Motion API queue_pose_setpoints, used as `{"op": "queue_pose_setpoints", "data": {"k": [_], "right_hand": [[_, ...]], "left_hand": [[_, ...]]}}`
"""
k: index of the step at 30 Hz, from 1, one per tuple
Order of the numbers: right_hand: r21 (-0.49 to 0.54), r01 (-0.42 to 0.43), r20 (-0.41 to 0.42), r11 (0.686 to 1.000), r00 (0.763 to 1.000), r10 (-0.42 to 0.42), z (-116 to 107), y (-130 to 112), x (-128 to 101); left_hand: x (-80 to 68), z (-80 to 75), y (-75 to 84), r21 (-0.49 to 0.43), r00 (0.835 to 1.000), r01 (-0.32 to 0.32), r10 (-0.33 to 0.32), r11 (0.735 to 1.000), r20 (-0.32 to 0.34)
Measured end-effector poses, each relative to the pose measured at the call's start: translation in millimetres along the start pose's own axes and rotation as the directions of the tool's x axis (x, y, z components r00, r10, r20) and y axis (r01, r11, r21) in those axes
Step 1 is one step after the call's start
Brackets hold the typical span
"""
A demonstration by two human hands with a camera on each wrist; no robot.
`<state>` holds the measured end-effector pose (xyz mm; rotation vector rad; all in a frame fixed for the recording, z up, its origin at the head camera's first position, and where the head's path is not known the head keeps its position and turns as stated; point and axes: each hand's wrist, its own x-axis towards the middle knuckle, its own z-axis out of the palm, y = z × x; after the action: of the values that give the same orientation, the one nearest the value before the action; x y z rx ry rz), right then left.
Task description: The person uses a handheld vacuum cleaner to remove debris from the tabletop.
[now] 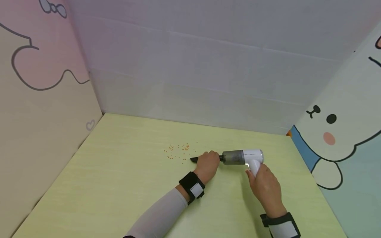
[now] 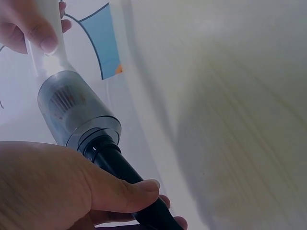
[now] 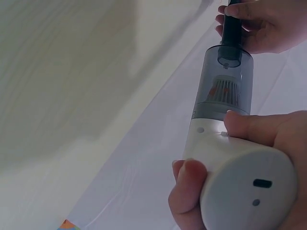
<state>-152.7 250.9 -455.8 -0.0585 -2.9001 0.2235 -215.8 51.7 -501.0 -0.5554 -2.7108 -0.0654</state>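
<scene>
Both of our hands are closed on the hand vacuum [image 1: 242, 157]: our right hand [image 1: 266, 186] wraps its white handle from below, thumb on the body, while our left hand [image 1: 208, 164] curls round the black nozzle [image 1: 194, 159] just ahead of the clear dust cup [image 3: 223, 88]. We hold the vacuum low over the yellow-green table [image 1: 119, 185], lying roughly level, its nozzle tip pointing left toward the scatter of small orange crumbs [image 1: 178, 150], which lie just beyond and slightly behind the tip. The tip seems to sit on or very near the tabletop; we cannot tell which.

We judge that we are at the sweeping-up step, with the crumbs not yet gathered. The next move calls for easing the nozzle forward and a little away from us, keeping the tip low so it passes over the whole scatter.
</scene>
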Motion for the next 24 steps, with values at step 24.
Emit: {"op": "queue_pose_setpoints", "data": {"k": [24], "right_hand": [[0.0, -0.003, -0.037, 1.0, 0.999, 0.003, 0, -1, 6]], "left_hand": [[13.3, 7.6, -1.8, -0.031, 0.998, -0.011, 0.012, 0.999, 0.06]]}}
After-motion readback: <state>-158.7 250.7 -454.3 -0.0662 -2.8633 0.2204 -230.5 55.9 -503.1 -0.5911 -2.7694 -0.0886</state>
